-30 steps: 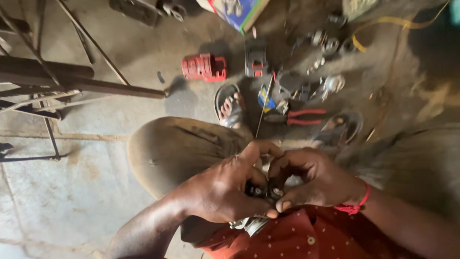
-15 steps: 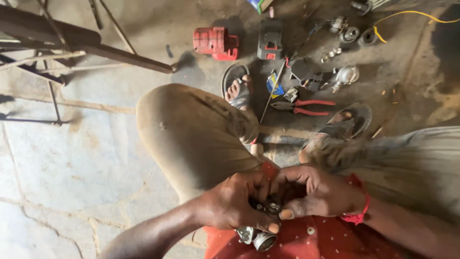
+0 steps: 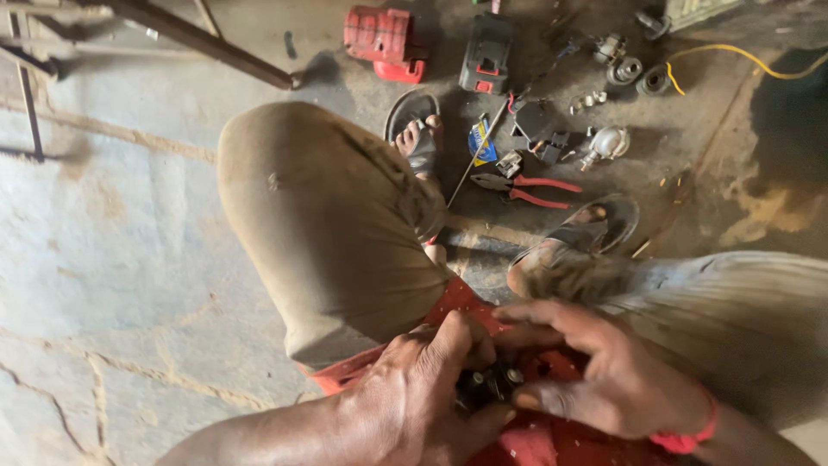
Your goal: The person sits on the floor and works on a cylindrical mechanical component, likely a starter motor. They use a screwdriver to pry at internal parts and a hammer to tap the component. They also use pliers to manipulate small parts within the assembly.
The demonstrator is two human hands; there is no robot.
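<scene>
Both hands are low in the frame, over the lap; the left hand point(image 3: 414, 393) is curled closed around a small dark metal part point(image 3: 490, 386), thumb and fingers wrapped over it; the right hand point(image 3: 595, 371) meets it from the other side, fingers bent and pinching the same part; the part sits between the two hands, just above the red cloth point(image 3: 535, 440) at the waist, and its exact shape is too hidden to tell.

Beyond the bent knee point(image 3: 319, 216) the concrete floor point(image 3: 112, 259) carries the loose gear; no box or tray holds any of it, everything lies bare on the floor; a red ribbed casing point(image 3: 379, 39) sits at the top, a black and red power tool body point(image 3: 486, 56) just beside it to the right; a small flat blue and yellow packet point(image 3: 482, 142) lies near the sandalled foot point(image 3: 420, 138), its print too small to read; red-handled pliers point(image 3: 526, 185) lie just right of the packet; round metal bearings point(image 3: 628, 69) cluster further up, near a yellow cable point(image 3: 733, 56) curving off to the right edge; a second sandal point(image 3: 595, 226) rests below the pliers.
</scene>
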